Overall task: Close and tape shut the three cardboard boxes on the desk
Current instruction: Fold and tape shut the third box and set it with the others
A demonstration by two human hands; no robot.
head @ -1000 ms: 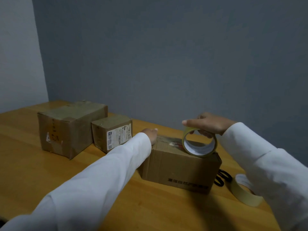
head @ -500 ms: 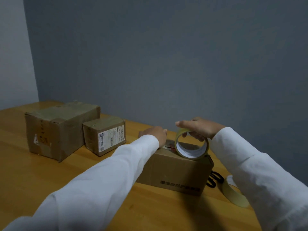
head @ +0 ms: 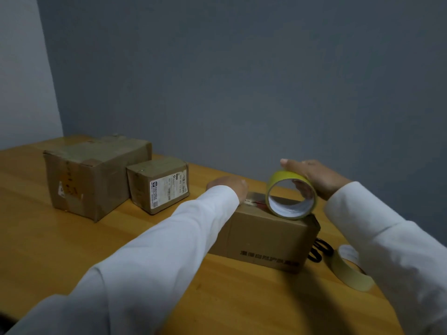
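We are working on the near box (head: pixel 263 238), sitting at the desk's (head: pixel 48 238) right. Our right hand (head: pixel 316 176) is gripping the tape roll (head: pixel 291 194) on its top; our left hand (head: pixel 228 186) is pressing the far edge, fingers hidden. Two boxes (head: pixel 96 175) are standing left, spare roll (head: pixel 350 272) and scissors (head: pixel 319 250) right.

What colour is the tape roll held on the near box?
Yellow-green outside with a white inner core; the tape roll shows best in the head view.
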